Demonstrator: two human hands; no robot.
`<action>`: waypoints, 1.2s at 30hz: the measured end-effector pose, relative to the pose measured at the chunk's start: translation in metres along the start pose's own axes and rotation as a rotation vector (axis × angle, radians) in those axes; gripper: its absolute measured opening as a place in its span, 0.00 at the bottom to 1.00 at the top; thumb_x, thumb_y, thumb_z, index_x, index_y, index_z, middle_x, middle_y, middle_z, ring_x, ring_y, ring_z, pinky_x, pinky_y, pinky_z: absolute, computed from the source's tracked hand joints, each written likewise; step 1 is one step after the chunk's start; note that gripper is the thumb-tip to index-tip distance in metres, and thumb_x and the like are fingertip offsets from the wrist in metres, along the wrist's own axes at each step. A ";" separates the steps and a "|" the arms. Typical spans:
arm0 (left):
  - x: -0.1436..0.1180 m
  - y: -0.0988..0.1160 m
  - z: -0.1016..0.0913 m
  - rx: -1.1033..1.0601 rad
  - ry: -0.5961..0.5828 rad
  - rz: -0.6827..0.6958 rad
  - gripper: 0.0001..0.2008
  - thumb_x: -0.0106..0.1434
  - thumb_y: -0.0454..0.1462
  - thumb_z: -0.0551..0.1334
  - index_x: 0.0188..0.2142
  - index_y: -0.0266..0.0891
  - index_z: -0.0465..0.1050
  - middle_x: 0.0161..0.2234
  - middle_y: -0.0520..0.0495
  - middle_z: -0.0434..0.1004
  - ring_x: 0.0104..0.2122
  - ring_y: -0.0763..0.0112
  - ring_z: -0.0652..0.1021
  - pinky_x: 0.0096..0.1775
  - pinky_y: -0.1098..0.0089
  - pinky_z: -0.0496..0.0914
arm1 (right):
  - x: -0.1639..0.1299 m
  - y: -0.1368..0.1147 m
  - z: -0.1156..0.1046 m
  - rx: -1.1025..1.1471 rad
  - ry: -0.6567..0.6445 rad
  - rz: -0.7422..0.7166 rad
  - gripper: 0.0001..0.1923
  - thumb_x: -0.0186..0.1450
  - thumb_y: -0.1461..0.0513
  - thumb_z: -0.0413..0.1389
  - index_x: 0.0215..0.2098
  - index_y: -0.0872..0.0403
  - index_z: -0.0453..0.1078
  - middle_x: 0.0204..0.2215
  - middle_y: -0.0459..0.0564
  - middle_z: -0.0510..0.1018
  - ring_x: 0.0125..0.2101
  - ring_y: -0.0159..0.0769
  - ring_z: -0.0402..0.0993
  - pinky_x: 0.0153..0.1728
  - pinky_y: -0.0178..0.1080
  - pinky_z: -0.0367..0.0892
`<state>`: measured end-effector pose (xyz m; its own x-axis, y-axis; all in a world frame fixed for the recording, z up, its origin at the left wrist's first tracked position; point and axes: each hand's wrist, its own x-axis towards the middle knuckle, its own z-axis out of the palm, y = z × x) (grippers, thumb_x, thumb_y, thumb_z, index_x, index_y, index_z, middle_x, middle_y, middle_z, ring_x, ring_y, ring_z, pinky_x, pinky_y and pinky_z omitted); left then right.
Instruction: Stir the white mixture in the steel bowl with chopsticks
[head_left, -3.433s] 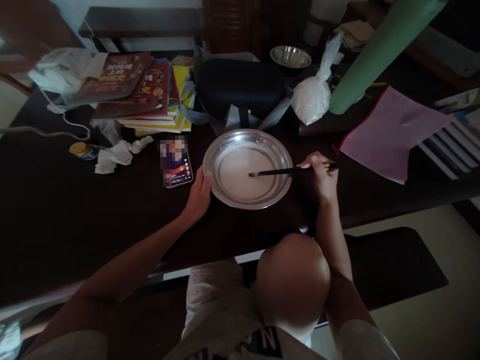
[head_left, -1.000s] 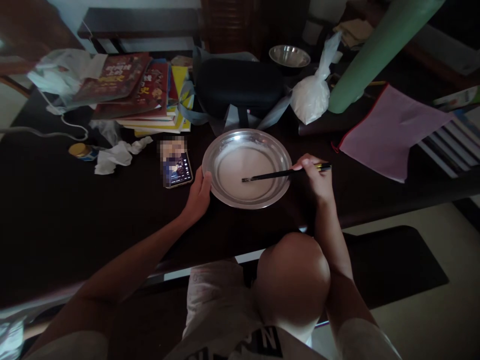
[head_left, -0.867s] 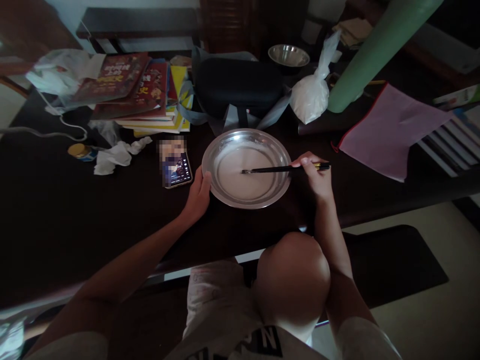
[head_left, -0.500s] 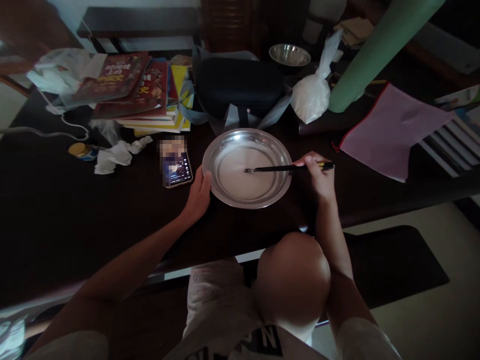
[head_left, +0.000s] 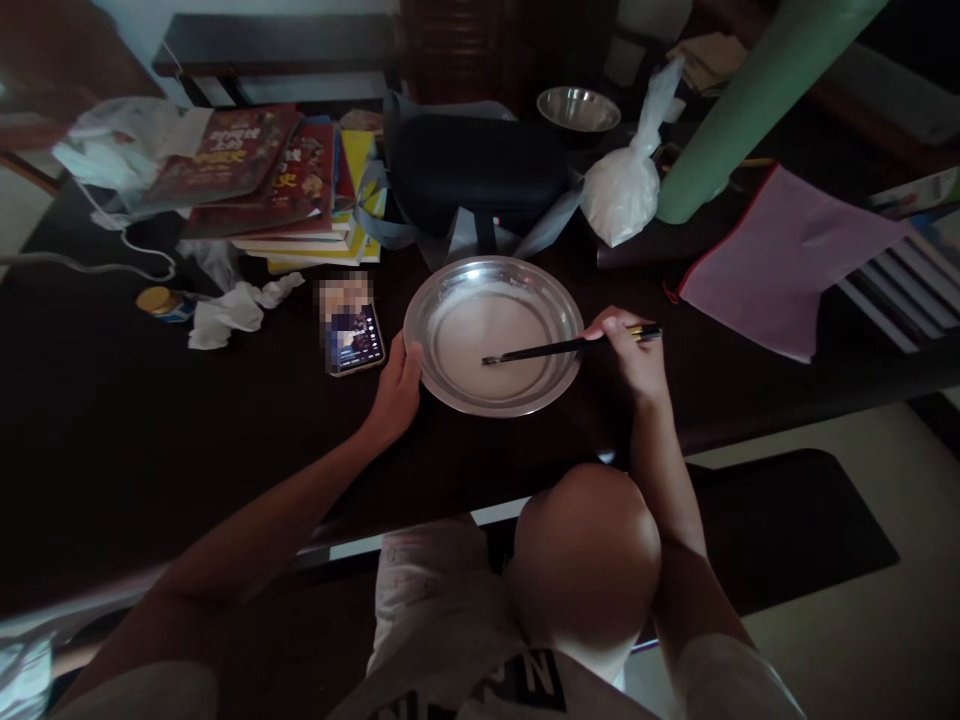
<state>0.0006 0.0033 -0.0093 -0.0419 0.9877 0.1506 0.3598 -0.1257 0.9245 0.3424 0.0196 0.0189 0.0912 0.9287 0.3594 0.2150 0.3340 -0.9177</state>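
A wide shiny metal bowl [head_left: 495,408] stands on the dark table, holding a pale, milky liquid [head_left: 480,335]. My left hand [head_left: 397,395] grips the bowl's left rim, thumb on top and fingers against the outside. In my right hand [head_left: 630,350] is a pair of black chopsticks [head_left: 547,349], pinched near their gold-banded ends above the bowl's right rim. Their tips dip into the liquid a little below its middle. Left of the bowl lies a lit phone [head_left: 352,335], close to my left hand.
Behind the bowl sits a black case [head_left: 480,170]. A tied bag of white powder [head_left: 621,200], a smaller metal bowl [head_left: 579,108] and a green post [head_left: 750,120] are beyond it to the right. Stacked books [head_left: 277,180], crumpled tissues [head_left: 229,315] and a small jar [head_left: 161,303] lie left; a pink pouch [head_left: 787,260] lies right.
The chopstick tips have moved slightly down and to the left through the liquid, and my right hand has shifted a little left. My left hand and the bowl have stayed put.
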 end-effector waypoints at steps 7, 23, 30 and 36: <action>0.000 0.002 -0.001 0.006 -0.015 0.007 0.42 0.71 0.70 0.50 0.61 0.40 0.73 0.59 0.36 0.80 0.61 0.50 0.78 0.65 0.50 0.72 | -0.001 0.000 -0.001 -0.015 0.100 0.014 0.25 0.67 0.39 0.63 0.25 0.48 0.80 0.24 0.44 0.83 0.30 0.38 0.82 0.40 0.43 0.77; -0.001 0.004 -0.001 -0.004 -0.011 0.004 0.38 0.72 0.68 0.51 0.60 0.41 0.74 0.58 0.37 0.80 0.61 0.50 0.77 0.65 0.51 0.71 | 0.000 0.003 0.000 -0.016 -0.006 -0.035 0.22 0.66 0.39 0.65 0.27 0.46 0.82 0.28 0.45 0.85 0.35 0.39 0.83 0.42 0.43 0.76; 0.000 0.005 -0.001 0.006 -0.013 -0.008 0.38 0.72 0.67 0.51 0.60 0.40 0.73 0.58 0.36 0.80 0.61 0.49 0.77 0.65 0.50 0.72 | 0.000 0.001 0.000 -0.012 0.012 -0.008 0.24 0.65 0.39 0.64 0.26 0.46 0.81 0.26 0.45 0.83 0.32 0.39 0.82 0.41 0.44 0.76; -0.001 0.005 -0.002 0.006 -0.028 0.001 0.39 0.72 0.68 0.50 0.61 0.41 0.73 0.58 0.37 0.81 0.59 0.51 0.78 0.64 0.52 0.73 | 0.000 0.000 -0.001 -0.015 0.114 -0.005 0.25 0.66 0.39 0.63 0.25 0.47 0.79 0.25 0.45 0.82 0.31 0.38 0.81 0.42 0.45 0.76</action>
<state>0.0005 0.0018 -0.0044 -0.0157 0.9898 0.1414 0.3655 -0.1259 0.9223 0.3433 0.0199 0.0189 0.1994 0.9025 0.3818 0.2306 0.3354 -0.9134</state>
